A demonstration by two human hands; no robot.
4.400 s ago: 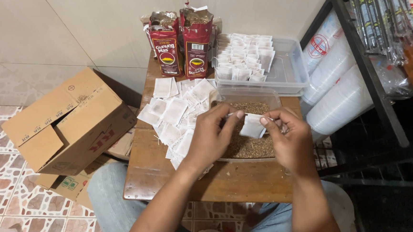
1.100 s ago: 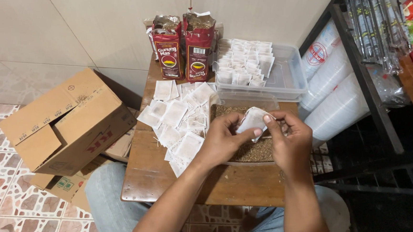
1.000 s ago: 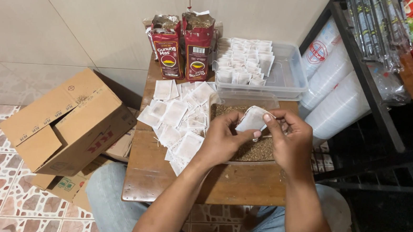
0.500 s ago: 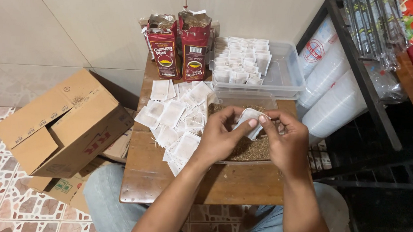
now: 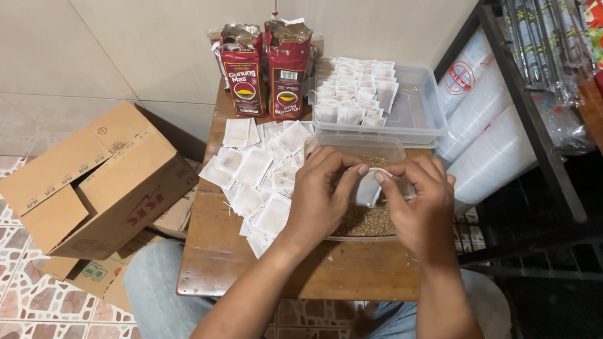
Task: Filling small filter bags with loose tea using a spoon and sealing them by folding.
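My left hand [image 5: 324, 192] and my right hand [image 5: 418, 201] both pinch the top edge of one small white filter bag [image 5: 368, 189]. They hold it over a clear shallow tub [image 5: 359, 146] with loose brown tea [image 5: 368, 222] in it. To the left of my hands, several empty white filter bags [image 5: 256, 167] lie spread on the small wooden table [image 5: 239, 270]. Behind the tub stands a bigger clear box [image 5: 416, 117] with several filled white bags [image 5: 355, 92] packed upright in its left half.
Two dark red opened tea packets [image 5: 265, 76] stand at the table's back against the tiled wall. An open cardboard box [image 5: 92, 177] sits on the floor at left. At right a black metal rack [image 5: 528, 120] holds sleeves of stacked plastic cups [image 5: 486, 111].
The filter bag, held raised and tilted between both hands a second ago, has come down over the tub of tea. Both hands have closed in on its top edge.
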